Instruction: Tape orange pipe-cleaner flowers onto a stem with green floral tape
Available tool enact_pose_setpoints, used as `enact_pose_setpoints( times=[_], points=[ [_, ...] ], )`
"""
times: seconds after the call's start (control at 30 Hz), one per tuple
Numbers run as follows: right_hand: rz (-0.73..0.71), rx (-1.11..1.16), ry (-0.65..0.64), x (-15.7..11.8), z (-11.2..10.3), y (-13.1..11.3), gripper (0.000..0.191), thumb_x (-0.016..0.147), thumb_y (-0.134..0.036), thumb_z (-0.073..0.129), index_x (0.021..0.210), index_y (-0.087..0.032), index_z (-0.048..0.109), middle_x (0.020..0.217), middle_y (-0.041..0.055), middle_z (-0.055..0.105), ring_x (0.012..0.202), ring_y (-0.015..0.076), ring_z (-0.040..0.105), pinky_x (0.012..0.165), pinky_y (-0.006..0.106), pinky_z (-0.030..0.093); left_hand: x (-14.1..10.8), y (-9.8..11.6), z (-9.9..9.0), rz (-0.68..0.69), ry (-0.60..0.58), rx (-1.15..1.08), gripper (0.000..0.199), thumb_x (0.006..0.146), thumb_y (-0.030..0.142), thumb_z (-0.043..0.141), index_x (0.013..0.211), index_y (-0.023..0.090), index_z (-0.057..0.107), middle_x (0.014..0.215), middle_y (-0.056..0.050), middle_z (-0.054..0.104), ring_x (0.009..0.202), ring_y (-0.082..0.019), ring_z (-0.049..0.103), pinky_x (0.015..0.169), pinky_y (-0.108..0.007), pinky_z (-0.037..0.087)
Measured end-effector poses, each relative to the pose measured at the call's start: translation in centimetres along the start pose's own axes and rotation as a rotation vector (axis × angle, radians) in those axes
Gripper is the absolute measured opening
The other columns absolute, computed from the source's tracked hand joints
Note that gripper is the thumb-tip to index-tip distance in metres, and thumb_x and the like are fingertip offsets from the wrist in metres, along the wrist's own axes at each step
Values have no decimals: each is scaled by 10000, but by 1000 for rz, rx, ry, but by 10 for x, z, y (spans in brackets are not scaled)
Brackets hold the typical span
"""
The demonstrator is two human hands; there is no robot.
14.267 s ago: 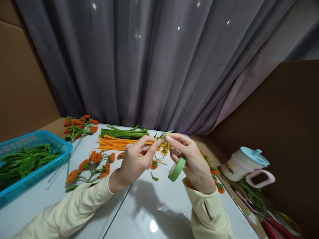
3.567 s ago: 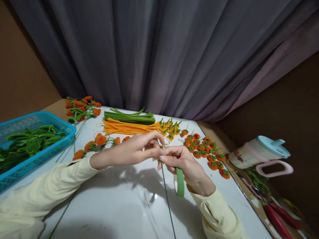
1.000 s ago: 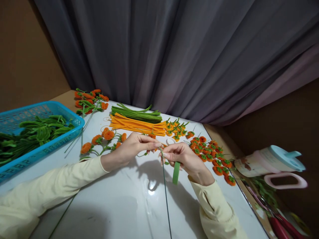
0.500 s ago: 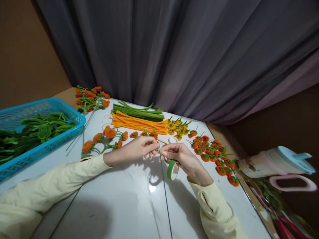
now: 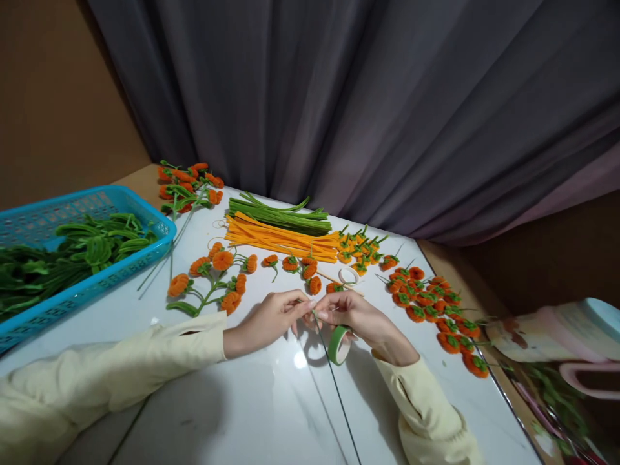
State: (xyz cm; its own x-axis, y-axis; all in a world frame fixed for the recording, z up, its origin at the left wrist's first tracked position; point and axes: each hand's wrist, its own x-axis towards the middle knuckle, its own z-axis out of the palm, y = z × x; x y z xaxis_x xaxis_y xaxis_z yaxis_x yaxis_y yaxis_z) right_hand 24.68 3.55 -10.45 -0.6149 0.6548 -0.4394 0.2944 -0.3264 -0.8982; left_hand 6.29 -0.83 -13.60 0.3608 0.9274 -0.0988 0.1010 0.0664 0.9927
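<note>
Over the white table (image 5: pixel 252 400), my left hand (image 5: pixel 271 320) pinches the upper end of a thin dark green stem (image 5: pixel 335 381). Close against it, my right hand (image 5: pixel 356 316) pinches the same stem just below its top. A roll of green tape (image 5: pixel 338 345) hangs under the fingers of my right hand. The stem slants down toward the near edge of the view. What lies between the fingertips is too small to make out. Just beyond the hands are loose orange flowers (image 5: pixel 314 285) and a white ring (image 5: pixel 349 276).
A blue basket (image 5: pixel 92 284) of green leaves stands left. Behind are green strips (image 5: pixel 281 216), orange strips (image 5: pixel 281 237) and yellow-orange buds (image 5: pixel 361 248). Orange flowers (image 5: pixel 426 298) lie right, a flower branch (image 5: pixel 208 297) left. A cup (image 5: pixel 542 332) is at far right.
The camera view has shifted, so most things appear farther right. My hands have moved slightly toward me, uncovering several orange flowers behind them. Both hands still pinch the stem.
</note>
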Motion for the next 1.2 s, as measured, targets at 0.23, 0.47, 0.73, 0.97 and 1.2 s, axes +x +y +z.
enact_pose_setpoints(
  times=[0.23,0.47,0.73,0.97,1.2],
  points=[
    [1,91,46,1,17,8,348,674,-436,710,747,-107,621,580,14,612,354,43,404,316,166,248,-5,8,3,-121,-40,-120,280,858,459,485,842,180,467,685,5,615,581,-124,623,503,-221,505],
    [59,-32,71,4,21,13,364,698,-479,677,743,-130,582,583,-15,558,411,53,422,348,161,301,-4,-8,4,-213,-11,-114,342,831,504,483,777,171,434,634,-35,645,547,-178,658,406,-226,479],
    [33,-54,71,10,12,26,416,744,-556,604,764,-144,549,535,-59,433,371,43,364,348,175,274,-5,-15,6,-256,-69,-170,444,783,594,492,743,154,442,593,-71,654,455,-176,632,355,-223,442],
    [-105,-641,128,-4,1,13,346,884,-409,457,703,-142,581,621,17,562,563,117,505,548,230,386,-8,-22,7,-248,-67,-163,363,828,507,491,723,164,438,589,-34,643,404,-125,583,302,-174,373],
    [-358,-1033,232,-6,-6,-15,263,919,-261,424,799,-164,637,714,47,635,621,137,547,594,234,395,-9,-21,8,-229,-67,-136,322,852,472,453,739,171,435,573,-11,627,387,-98,547,291,-156,343]
  ],
)
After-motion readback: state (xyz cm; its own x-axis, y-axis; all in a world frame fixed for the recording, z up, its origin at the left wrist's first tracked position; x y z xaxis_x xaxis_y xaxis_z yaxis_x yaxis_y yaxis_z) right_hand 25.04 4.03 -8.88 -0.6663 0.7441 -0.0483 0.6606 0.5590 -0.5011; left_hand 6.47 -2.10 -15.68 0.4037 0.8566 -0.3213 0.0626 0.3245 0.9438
